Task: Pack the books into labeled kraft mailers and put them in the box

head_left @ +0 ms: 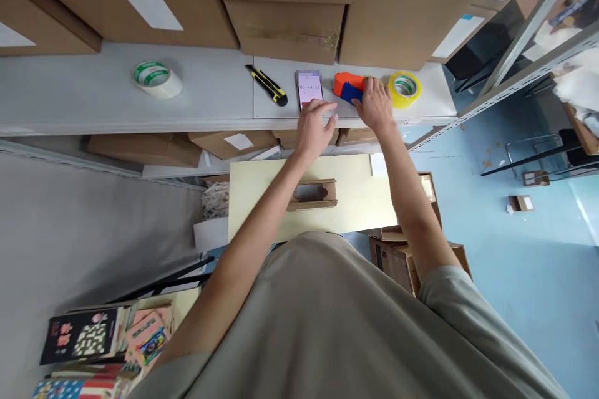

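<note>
My right hand (375,103) is closed over the right end of an orange-and-blue tool (349,85) on the grey shelf (210,90); its exact kind is not clear. My left hand (314,128) hovers at the near end of a phone (309,86) that shows a running timer. Its fingers are bent and apart, with nothing seen between them. To the phone's left lies a yellow-and-black utility knife (267,85). A roll of yellow tape (405,88) lies just right of my right hand. Farther left on the shelf is a wide roll of pale tape (157,79).
Large cardboard boxes (285,25) line the shelf's back. Below, an open narrow cardboard box (312,194) rests on a cream table (360,187) before my body. Stacked books (79,336) are at lower left, and open cartons (395,259) stand right of the table. A metal post (528,84) rises at right.
</note>
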Demonstrator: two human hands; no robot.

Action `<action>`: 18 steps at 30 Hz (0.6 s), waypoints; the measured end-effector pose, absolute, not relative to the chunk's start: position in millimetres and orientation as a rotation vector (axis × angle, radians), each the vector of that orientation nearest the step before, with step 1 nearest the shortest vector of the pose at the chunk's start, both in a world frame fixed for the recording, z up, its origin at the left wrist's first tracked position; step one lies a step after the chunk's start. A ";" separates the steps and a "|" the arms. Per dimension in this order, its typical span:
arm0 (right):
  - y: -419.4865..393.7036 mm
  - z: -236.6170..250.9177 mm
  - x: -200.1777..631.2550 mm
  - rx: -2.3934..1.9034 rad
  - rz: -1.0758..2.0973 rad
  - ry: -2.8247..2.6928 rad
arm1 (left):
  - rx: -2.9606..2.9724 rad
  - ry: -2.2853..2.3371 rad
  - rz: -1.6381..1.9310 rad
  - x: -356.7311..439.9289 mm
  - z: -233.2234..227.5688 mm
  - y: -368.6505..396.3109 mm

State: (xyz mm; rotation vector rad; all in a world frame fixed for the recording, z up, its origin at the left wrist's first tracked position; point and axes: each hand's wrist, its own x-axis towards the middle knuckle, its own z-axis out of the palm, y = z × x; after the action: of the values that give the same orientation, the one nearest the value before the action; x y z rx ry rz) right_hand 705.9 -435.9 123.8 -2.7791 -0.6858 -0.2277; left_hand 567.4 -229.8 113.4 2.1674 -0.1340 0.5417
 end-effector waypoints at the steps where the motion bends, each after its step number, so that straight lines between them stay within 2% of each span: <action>1: -430.8 121.3 714.2 -2.828 -0.192 -0.685 | 2.171 -0.145 0.541 568.0 116.9 -234.3; 5: -423.9 109.4 730.2 -2.919 -0.101 -0.655 | 2.160 -0.149 0.512 549.2 115.4 -246.1; 9: -435.5 102.1 701.9 -2.907 -0.144 -0.567 | 2.103 -0.126 0.437 505.9 94.1 -244.6; 13: -446.8 74.7 609.4 -2.591 -0.193 -0.458 | 1.956 -0.011 0.323 442.3 58.3 -238.5; 18: -427.4 22.2 466.7 -1.901 0.337 -0.321 | 1.751 0.200 0.212 362.9 17.0 -234.5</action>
State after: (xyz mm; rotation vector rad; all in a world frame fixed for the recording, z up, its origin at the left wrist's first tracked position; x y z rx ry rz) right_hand 466.7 -427.4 22.2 -1.9007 -0.3210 0.3369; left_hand 362.9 -234.5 17.0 1.7508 0.2002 0.2117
